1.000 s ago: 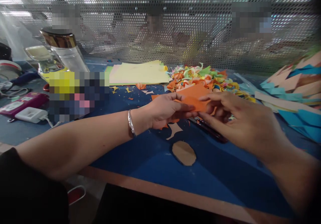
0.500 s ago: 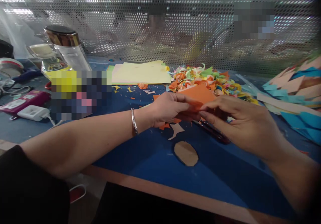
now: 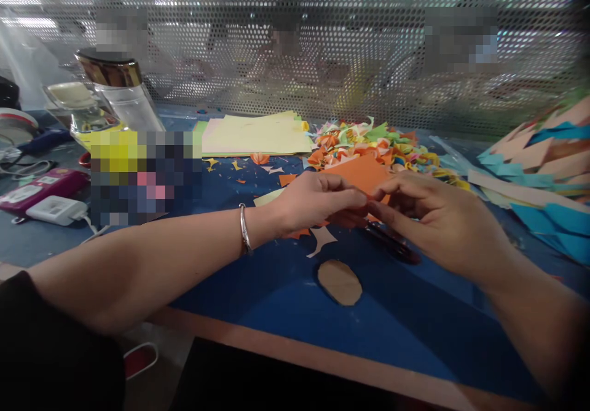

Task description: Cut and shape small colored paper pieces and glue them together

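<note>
- Left hand (image 3: pixel 318 202): grasping the orange paper (image 3: pixel 362 174), above the blue bench (image 3: pixel 276 282).
- Right hand (image 3: pixel 426 214): fingers pinching its near right edge.
- Brown oval (image 3: pixel 340 282): on the bench, nearer.

And here we are: my two hands (image 3: pixel 322 202) (image 3: pixel 431 220), one bracelet (image 3: pixel 244 228), two bottles (image 3: pixel 83 113) (image 3: pixel 131 107), one cardboard oval (image 3: pixel 340 282), one white charger (image 3: pixel 58 210)!

The paper (image 3: pixel 363 173) was plain orange and straight-edged at the far side. It was held tilted between the left hand (image 3: pixel 316 202) and right hand (image 3: pixel 440 223), partly hidden.
</note>
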`<state>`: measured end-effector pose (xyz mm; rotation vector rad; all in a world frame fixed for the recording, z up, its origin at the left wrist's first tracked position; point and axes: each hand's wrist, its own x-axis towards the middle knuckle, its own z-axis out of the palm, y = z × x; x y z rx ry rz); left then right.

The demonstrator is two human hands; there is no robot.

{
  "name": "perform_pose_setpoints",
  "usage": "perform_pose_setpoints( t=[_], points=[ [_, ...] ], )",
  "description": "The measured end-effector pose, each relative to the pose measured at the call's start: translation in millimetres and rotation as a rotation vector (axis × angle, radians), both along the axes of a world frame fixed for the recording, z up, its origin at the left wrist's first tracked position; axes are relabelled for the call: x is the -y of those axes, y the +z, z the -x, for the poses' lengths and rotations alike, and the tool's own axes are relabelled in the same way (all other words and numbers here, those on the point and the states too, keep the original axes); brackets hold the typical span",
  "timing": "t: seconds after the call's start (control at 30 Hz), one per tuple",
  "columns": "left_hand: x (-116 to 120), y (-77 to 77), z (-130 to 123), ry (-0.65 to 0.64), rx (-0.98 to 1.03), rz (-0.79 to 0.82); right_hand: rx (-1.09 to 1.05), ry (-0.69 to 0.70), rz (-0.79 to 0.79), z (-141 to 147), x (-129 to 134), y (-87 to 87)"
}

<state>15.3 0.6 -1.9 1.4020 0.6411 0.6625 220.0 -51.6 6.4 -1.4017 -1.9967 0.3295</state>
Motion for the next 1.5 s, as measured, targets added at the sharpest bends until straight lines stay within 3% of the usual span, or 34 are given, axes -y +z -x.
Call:
perform_pose_setpoints(
  t=[0.07, 0.3, 0.63, 0.87, 0.97, 1.13, 1.37, 1.5],
  points=[
    [1.5, 1.1, 0.5, 0.008, 0.012, 0.053, -0.035, -0.021, 0.039, 0.8, -0.1, 0.0],
    [4.5, 5.1, 2.0, 0.062, -0.059, -0.040, -0.210, -0.068, 0.205, 1.9, -0.8, -2.5],
    [1.9, -5.6, 1.7, 0.043, -0.075, -0.223, -0.235, -0.041, 0.246, 2.7, -1.3, -0.9],
    [3.1, -3.8, 8.9, 0.102, -0.210, -0.716, -0.199, 0.004, 0.251, 7.1, 0.0, 7.8],
    [5.5, 1.0, 11.1, 0.083, -0.248, -0.802, -0.192, -0.005, 0.245, 9.4, 1.7, 10.1],
    [6.8, -0.6, 8.8, 0.068, -0.215, -0.804, -0.156, -0.004, 0.226, 11.0, 3.4, 10.2],
    [1.7, -15.4, 2.8, 0.019, 0.024, -0.707, -0.070, 0.008, 0.086, 5.0, -0.3, 1.5],
    [1.3, -12.8, 3.6, 0.021, -0.016, -0.725, -0.053, 0.046, 0.084, 5.6, 0.0, 2.5]
  ],
)
